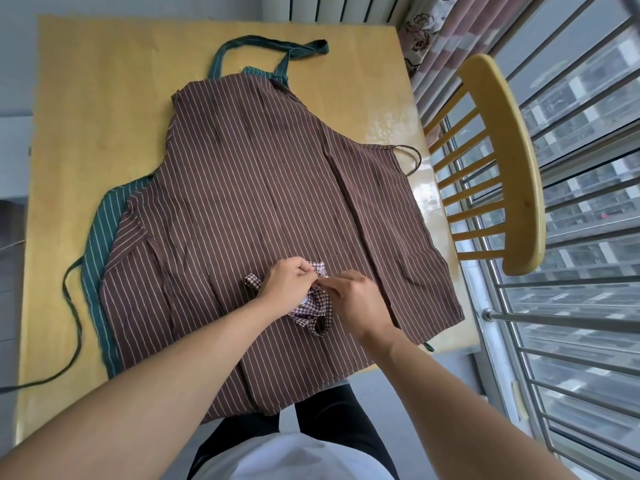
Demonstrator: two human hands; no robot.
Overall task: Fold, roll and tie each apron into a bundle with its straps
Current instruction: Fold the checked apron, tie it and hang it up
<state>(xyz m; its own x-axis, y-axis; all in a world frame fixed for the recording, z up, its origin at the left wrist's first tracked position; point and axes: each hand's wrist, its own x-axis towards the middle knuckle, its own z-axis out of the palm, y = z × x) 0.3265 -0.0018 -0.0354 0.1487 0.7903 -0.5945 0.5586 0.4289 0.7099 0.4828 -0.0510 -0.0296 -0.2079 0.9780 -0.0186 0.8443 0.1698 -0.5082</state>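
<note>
A small checked apron bundle lies on a brown striped apron that is spread flat over the table. My left hand grips the top of the bundle, and a checked strap end sticks out to its left. My right hand pinches a strap of the bundle just right of the left hand; the two hands touch above it. A green striped apron lies under the brown one, showing at its left edge and at the far neck loop.
The yellow wooden table carries the aprons. A green strap trails over the table's near left part. A yellow wooden chair stands at the right, by a barred window. The brown apron's hem hangs off the near edge.
</note>
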